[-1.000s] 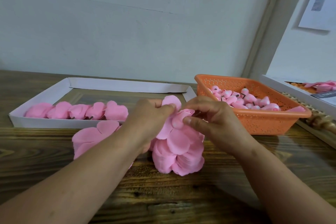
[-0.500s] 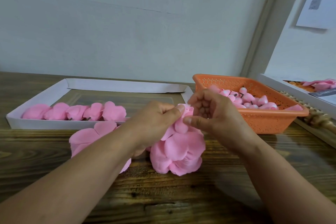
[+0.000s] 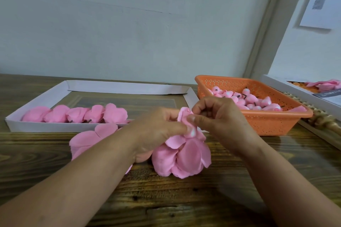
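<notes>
Wooden table carries everything. White cardboard tray at back left has a row of pink flower pieces along its near wall. Orange basket at back right, just beside the tray, is part-filled with pink buds (dark stems poking out). A flat pile of loose pink petals lies on the table in front of the tray, partly hidden by the left forearm. The pink flower is at centre, its lower petals resting on the table between the two wrists and its top lifted. Left hand has fingers curled, gripping the flower's upper part from the left. Right hand pinches the top petal between thumb and forefinger, other fingers curled in. The fingertips of the two hands nearly meet at the flower's top.
</notes>
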The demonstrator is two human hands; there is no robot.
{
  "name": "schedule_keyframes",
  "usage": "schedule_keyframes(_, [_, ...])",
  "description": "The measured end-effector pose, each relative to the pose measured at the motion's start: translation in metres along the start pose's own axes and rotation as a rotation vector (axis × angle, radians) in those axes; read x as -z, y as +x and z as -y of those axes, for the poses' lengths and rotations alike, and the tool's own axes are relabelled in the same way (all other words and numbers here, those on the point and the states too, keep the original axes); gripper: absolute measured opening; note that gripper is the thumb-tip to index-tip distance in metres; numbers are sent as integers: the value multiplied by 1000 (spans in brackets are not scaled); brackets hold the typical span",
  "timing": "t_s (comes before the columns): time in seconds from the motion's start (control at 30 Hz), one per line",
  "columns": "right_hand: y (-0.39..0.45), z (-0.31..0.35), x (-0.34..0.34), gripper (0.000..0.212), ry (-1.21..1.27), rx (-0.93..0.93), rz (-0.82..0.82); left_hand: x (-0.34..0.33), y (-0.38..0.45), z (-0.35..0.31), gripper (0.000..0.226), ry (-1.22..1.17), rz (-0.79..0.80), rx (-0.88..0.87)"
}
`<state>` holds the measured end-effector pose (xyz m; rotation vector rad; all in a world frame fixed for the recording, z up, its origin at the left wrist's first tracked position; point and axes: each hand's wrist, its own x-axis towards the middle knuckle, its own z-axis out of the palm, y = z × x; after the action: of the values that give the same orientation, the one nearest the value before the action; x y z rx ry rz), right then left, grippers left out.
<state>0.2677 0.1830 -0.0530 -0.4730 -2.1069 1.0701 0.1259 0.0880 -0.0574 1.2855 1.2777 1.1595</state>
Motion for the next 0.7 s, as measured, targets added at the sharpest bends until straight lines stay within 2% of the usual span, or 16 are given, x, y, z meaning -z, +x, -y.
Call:
schedule_keyframes(0.2, [-1,0,-7,11,-9,-14,-75,-7,-2,3,10,125,-170,-41])
schedule_keyframes(0.3, [1,-3,-5,16,78,-77,-76,-10,-3,0,15,192,-180,-32])
schedule_keyframes(0.47, [1,-6,-5,6,74,-56,-17,-12,-5,-4,21,273,-180,-53])
schedule_keyframes(0.6, [0,-5,-2,5,188,-54,73,-10,-4,-5,29,224,-158,-54])
schedule_keyframes(0.7, [0,-5,-2,5,197,-52,13,-10,-2,-3,32,94,-228,2])
